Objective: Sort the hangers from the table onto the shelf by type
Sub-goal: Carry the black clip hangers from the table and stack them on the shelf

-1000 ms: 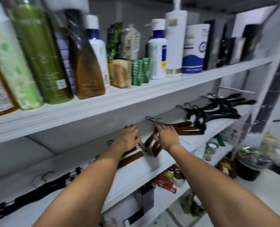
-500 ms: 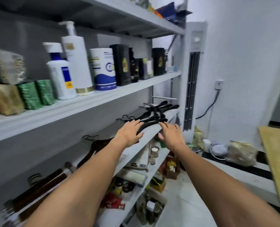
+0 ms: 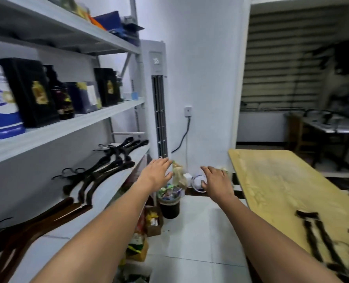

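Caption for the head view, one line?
Empty left hand and right hand hover between table with dark hangers and shelf holding black hangers and brown hangers.

Both hands off the shelf (image 3: 100,193): left hand (image 3: 155,174) and right hand (image 3: 216,181) now held out empty in mid-air. View swung right; tabletop (image 3: 275,180) with black hangers (image 3: 320,240) now visible.

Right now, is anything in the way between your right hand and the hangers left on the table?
Nothing visible. The right hand is open in the air beside the table, and only bare tabletop lies between it and the dark hangers.
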Available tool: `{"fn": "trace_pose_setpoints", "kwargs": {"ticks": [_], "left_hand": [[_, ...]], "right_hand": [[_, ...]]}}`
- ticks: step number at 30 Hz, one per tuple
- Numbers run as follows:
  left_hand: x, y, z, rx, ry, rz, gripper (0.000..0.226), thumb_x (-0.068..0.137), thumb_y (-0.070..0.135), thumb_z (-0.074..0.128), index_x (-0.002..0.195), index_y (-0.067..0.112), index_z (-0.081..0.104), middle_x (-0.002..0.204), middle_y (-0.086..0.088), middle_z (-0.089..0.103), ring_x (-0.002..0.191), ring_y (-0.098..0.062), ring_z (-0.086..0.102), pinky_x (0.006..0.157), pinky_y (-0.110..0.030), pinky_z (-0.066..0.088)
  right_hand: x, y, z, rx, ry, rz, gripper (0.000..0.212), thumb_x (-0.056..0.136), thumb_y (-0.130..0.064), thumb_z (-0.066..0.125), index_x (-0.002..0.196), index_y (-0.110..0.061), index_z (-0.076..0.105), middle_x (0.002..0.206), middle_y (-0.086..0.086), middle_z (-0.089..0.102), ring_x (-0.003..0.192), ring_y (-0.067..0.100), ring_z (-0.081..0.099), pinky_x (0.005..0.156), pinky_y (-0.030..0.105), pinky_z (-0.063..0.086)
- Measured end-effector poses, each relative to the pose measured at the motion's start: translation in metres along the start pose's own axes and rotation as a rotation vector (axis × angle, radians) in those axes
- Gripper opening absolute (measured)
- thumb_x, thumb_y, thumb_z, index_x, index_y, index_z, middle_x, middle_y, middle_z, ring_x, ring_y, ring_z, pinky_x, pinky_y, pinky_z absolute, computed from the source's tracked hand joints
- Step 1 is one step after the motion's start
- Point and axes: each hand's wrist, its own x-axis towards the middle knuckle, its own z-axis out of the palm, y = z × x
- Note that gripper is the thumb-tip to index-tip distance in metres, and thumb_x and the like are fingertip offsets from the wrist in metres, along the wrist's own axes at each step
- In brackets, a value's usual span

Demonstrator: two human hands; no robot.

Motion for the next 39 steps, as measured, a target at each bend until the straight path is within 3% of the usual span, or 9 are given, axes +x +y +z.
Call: {"fn": "trace_pose_setpoints", "kwargs": {"ticks": [19,31,39], "left_hand": [[0.243,0.101,0.113,-0.159,-0.119,0.496,0.053,0.100,0.037,0.036,0.149,0.023,0.024,0.156,0.003,0.023,0.143,-0.016,0.023,0.119,-0.030,0.016],[0.289,0.206,0.179,-0.229,-0.285,0.772,0.052,0.102,0.035,0.033,0.150,0.026,0.017,0.158,0.006,0.016,0.145,-0.016,0.017,0.118,-0.030,0.017],[0.310,0.290,0.219,-0.266,-0.346,0.957,0.048,0.101,0.033,0.035,0.148,0.025,0.025,0.154,0.006,0.026,0.141,-0.015,0.023,0.115,-0.028,0.024]], "right_hand": [[0.028,0.192,0.037,-0.200,-0.106,0.578,0.051,0.100,-0.036,0.035,0.149,-0.024,0.022,0.152,0.001,0.032,0.137,0.021,0.034,0.112,0.037,0.025],[-0.026,0.264,0.055,-0.230,-0.147,0.942,0.052,0.100,-0.037,0.036,0.149,-0.022,0.025,0.151,0.001,0.033,0.138,0.021,0.033,0.114,0.036,0.023],[-0.054,0.323,0.064,-0.242,-0.157,1.137,0.055,0.101,-0.038,0.036,0.150,-0.020,0.020,0.153,0.004,0.030,0.139,0.024,0.032,0.114,0.037,0.024]]}}
